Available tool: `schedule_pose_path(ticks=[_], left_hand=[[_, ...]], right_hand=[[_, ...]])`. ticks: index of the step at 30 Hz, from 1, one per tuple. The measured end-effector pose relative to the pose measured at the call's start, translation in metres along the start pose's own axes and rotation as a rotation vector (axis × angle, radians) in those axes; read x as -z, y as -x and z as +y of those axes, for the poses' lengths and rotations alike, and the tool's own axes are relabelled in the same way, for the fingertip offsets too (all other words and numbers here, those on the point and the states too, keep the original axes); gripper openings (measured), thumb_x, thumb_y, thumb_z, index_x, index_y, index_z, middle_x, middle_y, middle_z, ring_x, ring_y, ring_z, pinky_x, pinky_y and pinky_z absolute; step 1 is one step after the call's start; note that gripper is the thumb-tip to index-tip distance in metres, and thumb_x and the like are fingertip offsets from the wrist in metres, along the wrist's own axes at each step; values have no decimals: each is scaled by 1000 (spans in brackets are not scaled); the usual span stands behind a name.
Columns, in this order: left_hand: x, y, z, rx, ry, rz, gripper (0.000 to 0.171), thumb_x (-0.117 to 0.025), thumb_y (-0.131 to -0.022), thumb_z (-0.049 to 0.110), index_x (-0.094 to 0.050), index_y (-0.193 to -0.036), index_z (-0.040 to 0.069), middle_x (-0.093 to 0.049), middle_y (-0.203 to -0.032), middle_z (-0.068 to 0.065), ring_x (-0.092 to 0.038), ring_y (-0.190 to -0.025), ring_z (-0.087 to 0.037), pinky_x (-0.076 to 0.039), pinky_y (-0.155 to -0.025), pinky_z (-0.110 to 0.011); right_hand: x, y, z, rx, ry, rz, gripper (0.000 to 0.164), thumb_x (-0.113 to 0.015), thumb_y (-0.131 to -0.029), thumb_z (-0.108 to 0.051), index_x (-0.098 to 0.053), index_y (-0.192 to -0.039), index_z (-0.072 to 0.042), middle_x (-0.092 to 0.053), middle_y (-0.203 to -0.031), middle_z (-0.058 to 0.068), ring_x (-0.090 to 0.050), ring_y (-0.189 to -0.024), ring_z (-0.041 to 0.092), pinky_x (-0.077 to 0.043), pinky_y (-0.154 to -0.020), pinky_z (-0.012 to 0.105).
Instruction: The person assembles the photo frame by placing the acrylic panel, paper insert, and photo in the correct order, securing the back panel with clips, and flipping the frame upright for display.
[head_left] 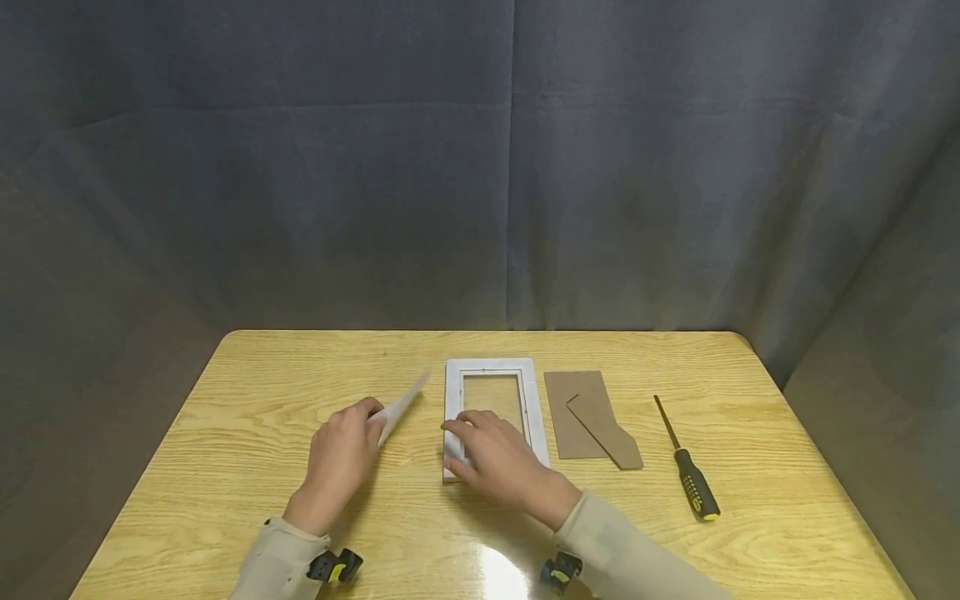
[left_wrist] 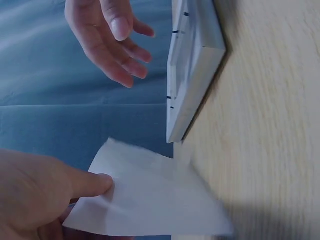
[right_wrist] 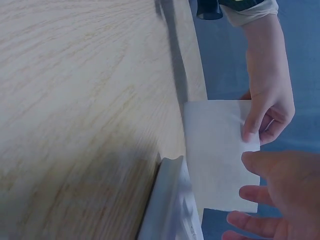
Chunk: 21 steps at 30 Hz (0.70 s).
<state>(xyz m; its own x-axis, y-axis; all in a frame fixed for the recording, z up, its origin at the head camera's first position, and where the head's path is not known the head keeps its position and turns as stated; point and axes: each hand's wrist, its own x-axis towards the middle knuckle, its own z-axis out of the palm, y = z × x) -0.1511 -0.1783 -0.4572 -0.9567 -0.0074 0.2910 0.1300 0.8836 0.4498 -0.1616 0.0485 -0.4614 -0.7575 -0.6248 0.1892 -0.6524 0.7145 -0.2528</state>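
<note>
A white sheet of paper is pinched between the thumb and fingers of my left hand, tilted on edge left of the picture frame. In the left wrist view the paper shows its blank face under the thumb. The white picture frame lies on the table, its middle open to the wood, with small dark tabs along the inner edge. Over the frame's lower left part hovers my right hand, fingers spread and loosely bent, holding nothing. It hides the frame's near left portion.
Right of the frame lies a brown backing board with an angled stand leg across it. Farther right is a screwdriver with a black and yellow handle. A dark curtain hangs behind the wooden table.
</note>
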Motion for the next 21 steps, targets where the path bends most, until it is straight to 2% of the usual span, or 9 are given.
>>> schedule_pose_path(ticks=[3,7,16,21], left_hand=[[2,0,2,3,18,21,16,-61,-89,16,-69,-99,5,-70,-85,-14,-62,-64,-21,-48,-50,-39],[4,0,5,18,32,49,17,-62,-89,18,-69,-98,6,-71,-87,-14,-64,-67,-23,-48,-51,-41],[7,0,15,50,47,107,20,-62,-87,20,-69,-102,9,-71,-93,-13,-52,-54,-18,-38,-43,-34],[7,2,18,83,89,118,20,-63,-86,20,-70,-102,9,-72,-95,-11,-62,-66,-21,-44,-50,-37]], right_hand=[[3,-1,0,6,8,4,52,-53,-91,-46,-57,-130,-13,-59,-123,6,-55,-110,21,-47,-88,38],[7,-1,1,0,18,12,50,-55,-90,-44,-58,-129,-12,-60,-123,6,-55,-110,22,-48,-88,39],[15,2,4,-17,9,28,50,-58,-89,-41,-57,-130,-13,-59,-124,6,-55,-111,22,-46,-92,38],[18,4,5,-16,7,39,49,-58,-89,-41,-58,-129,-13,-60,-122,5,-55,-110,21,-47,-90,38]])
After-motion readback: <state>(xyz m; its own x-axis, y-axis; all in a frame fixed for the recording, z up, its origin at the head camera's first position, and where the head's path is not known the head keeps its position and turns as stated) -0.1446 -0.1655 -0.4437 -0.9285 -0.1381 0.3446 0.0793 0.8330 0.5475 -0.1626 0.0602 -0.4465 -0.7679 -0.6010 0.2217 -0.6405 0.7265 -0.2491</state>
